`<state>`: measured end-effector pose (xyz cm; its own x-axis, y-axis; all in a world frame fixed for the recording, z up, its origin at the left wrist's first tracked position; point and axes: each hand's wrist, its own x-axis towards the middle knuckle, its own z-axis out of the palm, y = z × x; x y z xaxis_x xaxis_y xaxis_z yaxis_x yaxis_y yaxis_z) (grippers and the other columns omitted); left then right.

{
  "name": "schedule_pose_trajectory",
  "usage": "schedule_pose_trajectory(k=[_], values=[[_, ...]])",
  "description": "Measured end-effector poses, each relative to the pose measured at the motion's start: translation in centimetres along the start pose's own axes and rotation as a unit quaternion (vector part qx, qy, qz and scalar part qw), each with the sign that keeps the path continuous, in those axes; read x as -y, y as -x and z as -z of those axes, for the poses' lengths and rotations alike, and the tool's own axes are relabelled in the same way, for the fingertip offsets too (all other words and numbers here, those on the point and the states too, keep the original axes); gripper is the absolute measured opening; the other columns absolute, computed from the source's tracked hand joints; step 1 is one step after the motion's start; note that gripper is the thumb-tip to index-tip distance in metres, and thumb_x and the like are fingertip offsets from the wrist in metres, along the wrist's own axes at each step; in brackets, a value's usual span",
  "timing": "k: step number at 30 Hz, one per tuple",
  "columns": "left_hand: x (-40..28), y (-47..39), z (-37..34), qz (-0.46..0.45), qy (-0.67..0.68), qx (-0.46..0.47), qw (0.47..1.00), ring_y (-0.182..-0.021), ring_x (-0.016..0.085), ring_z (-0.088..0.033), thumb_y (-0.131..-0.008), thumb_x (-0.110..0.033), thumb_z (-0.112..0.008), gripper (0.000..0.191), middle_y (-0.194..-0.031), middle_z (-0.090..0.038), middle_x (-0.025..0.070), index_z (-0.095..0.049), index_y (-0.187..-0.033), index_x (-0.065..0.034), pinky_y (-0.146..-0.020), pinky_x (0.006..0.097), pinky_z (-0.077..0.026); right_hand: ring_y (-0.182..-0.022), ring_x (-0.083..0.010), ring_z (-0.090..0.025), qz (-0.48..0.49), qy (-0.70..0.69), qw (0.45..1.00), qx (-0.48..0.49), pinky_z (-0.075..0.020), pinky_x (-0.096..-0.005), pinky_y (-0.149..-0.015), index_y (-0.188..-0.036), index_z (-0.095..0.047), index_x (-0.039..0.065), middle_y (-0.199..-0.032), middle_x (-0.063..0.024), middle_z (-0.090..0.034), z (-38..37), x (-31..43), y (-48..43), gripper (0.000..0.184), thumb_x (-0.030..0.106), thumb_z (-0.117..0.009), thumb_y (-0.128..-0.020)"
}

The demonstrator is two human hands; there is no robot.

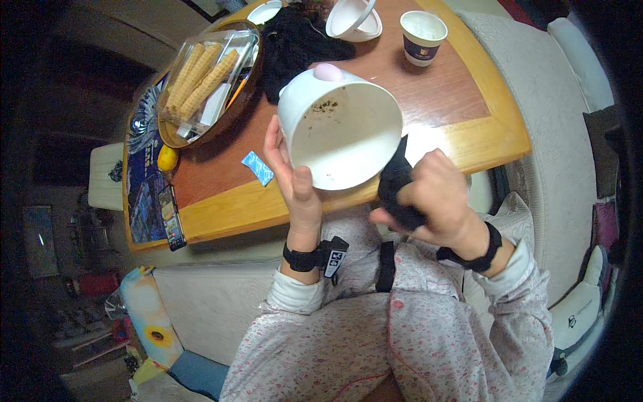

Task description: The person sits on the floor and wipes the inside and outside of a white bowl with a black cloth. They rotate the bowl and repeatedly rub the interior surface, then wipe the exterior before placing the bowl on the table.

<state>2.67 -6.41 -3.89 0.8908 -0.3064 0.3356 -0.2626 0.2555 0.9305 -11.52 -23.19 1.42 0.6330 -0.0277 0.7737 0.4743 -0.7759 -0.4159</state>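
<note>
In the head view, a white round container point(346, 135) is tipped on its side with its mouth turned towards me. Dark specks cling to its inner wall, and a pale pink oval part point(328, 72) sits on its outer side. My left hand point(296, 176) supports it from the left, thumb near the rim. My right hand point(438, 193), slightly blurred, grips a bunched black cloth point(394, 186) just outside the lower right rim. Whether the cloth touches the container I cannot tell.
The wooden table point(452, 100) bears a brown basket point(221, 120) with packaged wafer cones point(193, 75), a paper cup point(423, 37), a white lidded or handled container point(354, 22), a black fabric heap point(301, 40), a blue sachet point(257, 168), a yellow fruit point(167, 158) and a phone point(172, 216).
</note>
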Motion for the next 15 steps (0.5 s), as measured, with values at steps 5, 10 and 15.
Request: schedule_pose_trajectory(k=[5, 10, 15], values=[[-0.3, 0.0, -0.2, 0.019, -0.004, 0.003, 1.000, -0.147, 0.032, -0.039, -0.085, -0.079, -0.065, 0.116, -0.155, -0.038, 0.0206, -0.021, -0.162, -0.0042, -0.122, 0.0474, -0.030, -0.082, -0.0069, -0.065, -0.468, -0.331, 0.815, -0.084, -0.0526, -0.0242, -0.074, -0.106, -0.066, 0.002, -0.092, 0.0010, -0.070, 2.1, -0.3, 1.4, 0.021, 0.024, -0.066, -0.106], [-0.2, 0.2, 0.0, 0.021, -0.008, -0.002, 1.000, -0.146, 0.031, -0.039, -0.084, -0.080, -0.065, 0.117, -0.155, -0.038, 0.0199, -0.020, -0.162, -0.0044, -0.122, 0.0476, -0.031, -0.101, -0.0129, -0.068, -0.540, -0.539, 0.639, -0.098, -0.0540, -0.0254, -0.089, -0.128, -0.065, -0.001, -0.113, -0.0058, -0.071, 1.8, -1.6, 1.9, 0.032, 0.022, -0.064, -0.105], [0.3, 0.4, 0.4, 0.040, 0.005, -0.019, 0.999, -0.147, 0.031, -0.039, -0.084, -0.081, -0.065, 0.117, -0.156, -0.037, 0.0188, -0.021, -0.162, -0.0050, -0.122, 0.0474, -0.033, -0.114, -0.0165, -0.067, -0.522, -0.586, 0.617, -0.052, -0.0534, -0.0300, -0.103, -0.143, -0.053, -0.004, -0.129, -0.0101, -0.068, 2.8, -1.3, 1.6, 0.052, 0.005, -0.067, -0.094]])
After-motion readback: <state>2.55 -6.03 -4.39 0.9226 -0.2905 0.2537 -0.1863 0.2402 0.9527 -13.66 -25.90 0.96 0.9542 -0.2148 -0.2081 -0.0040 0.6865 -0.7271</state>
